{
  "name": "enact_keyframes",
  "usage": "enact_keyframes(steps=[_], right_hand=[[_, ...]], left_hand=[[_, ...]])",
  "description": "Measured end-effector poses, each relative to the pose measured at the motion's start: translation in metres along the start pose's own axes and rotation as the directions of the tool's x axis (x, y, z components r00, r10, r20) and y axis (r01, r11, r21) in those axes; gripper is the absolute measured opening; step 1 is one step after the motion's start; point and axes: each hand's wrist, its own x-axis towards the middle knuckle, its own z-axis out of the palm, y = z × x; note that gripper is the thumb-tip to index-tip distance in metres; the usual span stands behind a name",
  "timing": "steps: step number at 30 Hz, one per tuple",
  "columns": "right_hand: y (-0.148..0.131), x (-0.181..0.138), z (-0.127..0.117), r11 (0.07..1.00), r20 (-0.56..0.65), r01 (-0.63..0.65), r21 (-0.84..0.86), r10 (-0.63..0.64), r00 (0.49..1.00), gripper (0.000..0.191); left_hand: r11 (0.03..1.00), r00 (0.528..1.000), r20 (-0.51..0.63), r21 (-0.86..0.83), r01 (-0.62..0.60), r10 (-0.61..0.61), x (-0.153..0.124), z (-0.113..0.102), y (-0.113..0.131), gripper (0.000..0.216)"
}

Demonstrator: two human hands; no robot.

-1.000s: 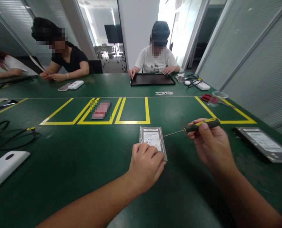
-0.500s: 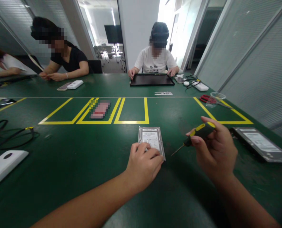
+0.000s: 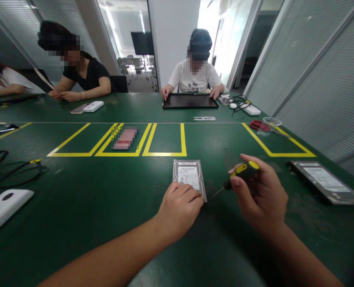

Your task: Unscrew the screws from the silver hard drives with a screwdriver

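Note:
A silver hard drive (image 3: 190, 172) with a white label lies flat on the green table (image 3: 105, 207). My left hand (image 3: 179, 209) rests over its near end with fingers curled around that end, covering part of it. In my right hand (image 3: 262, 195) is a screwdriver (image 3: 239, 174) with a black and yellow handle, gripped between thumb and fingers. Its thin shaft slants down to the left, and the tip is close to the drive's right edge, apparently not touching it. A second hard drive (image 3: 326, 183) lies to the right of my right hand.
Yellow tape outlines (image 3: 165, 154) mark the table ahead; one holds a blurred pink item (image 3: 126, 138). Red-handled scissors (image 3: 259, 125) and a clear plastic cup (image 3: 270, 122) sit far right. At left are black cables (image 3: 12, 183) and a white power bank (image 3: 6, 207). Co-workers sit opposite.
My right hand has moved left and slightly down with the screwdriver, bringing its tip nearer the hard drive. The left hand stays on the drive, its fingers drawn slightly closer to the near end.

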Motion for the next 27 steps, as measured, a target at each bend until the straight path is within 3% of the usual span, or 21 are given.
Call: enact_keyframes(steps=[5,16,27], right_hand=[[-0.0021,-0.002,0.0035,0.999,0.058,0.0,-0.054,0.003,0.998,0.048],[0.0041,-0.0007,0.0052,0.987,0.086,0.12,-0.106,-0.111,0.99,0.046],[0.004,-0.0002,0.0047,0.984,0.093,0.153,-0.094,-0.144,0.985,0.046]], left_hand=[[1.0,1.0,-0.006,0.01,0.006,-0.006,0.0002,-0.0005,0.0009,0.01],[1.0,0.999,-0.047,0.026,-0.011,0.012,-0.0016,0.0037,-0.0008,0.011],[1.0,0.998,-0.055,0.017,-0.004,0.005,-0.0024,0.0045,-0.0002,0.01]])
